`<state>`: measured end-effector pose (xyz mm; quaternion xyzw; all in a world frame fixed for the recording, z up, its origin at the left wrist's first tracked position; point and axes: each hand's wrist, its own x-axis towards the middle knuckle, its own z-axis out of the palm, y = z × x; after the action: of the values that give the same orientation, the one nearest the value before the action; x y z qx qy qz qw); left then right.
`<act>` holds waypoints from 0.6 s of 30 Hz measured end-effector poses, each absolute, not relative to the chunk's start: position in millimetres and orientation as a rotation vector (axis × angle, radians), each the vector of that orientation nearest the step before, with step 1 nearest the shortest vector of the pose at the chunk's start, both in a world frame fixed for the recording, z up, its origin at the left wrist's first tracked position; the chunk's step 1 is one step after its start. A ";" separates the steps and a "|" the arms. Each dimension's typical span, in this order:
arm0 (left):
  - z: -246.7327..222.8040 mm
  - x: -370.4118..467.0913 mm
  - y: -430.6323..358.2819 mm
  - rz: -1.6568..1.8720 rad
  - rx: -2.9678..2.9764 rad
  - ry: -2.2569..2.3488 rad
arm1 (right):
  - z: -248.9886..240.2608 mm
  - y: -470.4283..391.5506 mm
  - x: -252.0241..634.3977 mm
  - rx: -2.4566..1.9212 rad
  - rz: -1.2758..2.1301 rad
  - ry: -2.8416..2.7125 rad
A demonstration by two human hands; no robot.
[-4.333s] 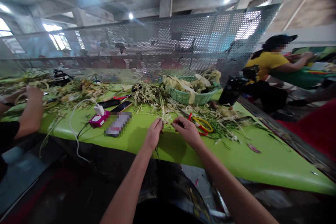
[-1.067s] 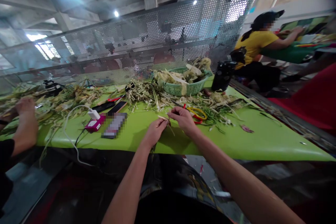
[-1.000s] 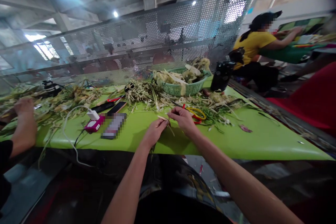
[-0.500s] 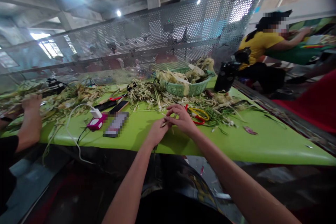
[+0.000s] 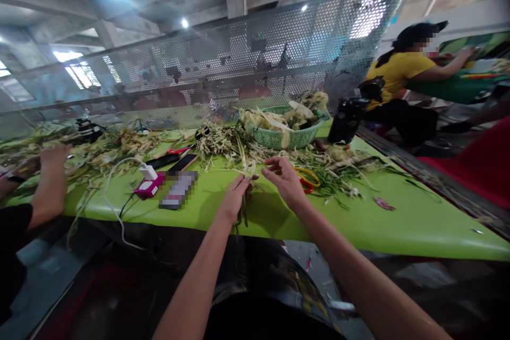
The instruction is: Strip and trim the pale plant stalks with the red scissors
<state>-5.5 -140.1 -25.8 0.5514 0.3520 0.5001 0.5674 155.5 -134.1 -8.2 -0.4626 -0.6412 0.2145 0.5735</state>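
Note:
My left hand (image 5: 236, 194) is closed on a thin plant stalk (image 5: 249, 168). The stalk's pale strands fan out above the fingers, and a dark end hangs below them. Just to the right, my right hand (image 5: 283, 178) is raised with its fingers apart and nothing seen in it. Beyond both hands lies a heap of cut stalks and leaves (image 5: 221, 143). Red-and-yellow-handled scissors (image 5: 307, 176) rest beside my right hand, partly covered by it and by green stems (image 5: 332, 187).
On the green table (image 5: 378, 228) stand a green basket (image 5: 292, 137) of pale leaves and a black container (image 5: 347, 121). Two phones, a pink power block (image 5: 148, 186) and its cable lie left. A co-worker's arm (image 5: 51, 186) reaches in at left; another person (image 5: 398, 69) sits far right.
My right hand has come away from my left, and its fingers have spread. The stalk in my left hand now shows above and below the fingers. The view has shifted slightly.

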 end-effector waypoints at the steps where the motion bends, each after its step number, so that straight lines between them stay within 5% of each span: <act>1: -26.1 -6.1 -139.9 1.209 1.239 0.832 | -9.2 -134.9 154.9 -1.113 0.568 -1.543; 7: -27.7 -6.0 -138.3 1.291 1.142 0.830 | -13.8 -136.0 151.0 -1.137 0.766 -1.782; 18: -36.5 -8.5 -126.8 1.358 1.131 0.896 | -12.8 -137.2 147.0 -1.146 0.331 -1.875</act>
<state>-8.5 -126.8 -36.5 0.4774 0.3784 0.5731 0.5482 147.0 -137.2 -12.8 -0.4621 -0.7562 0.1334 0.4437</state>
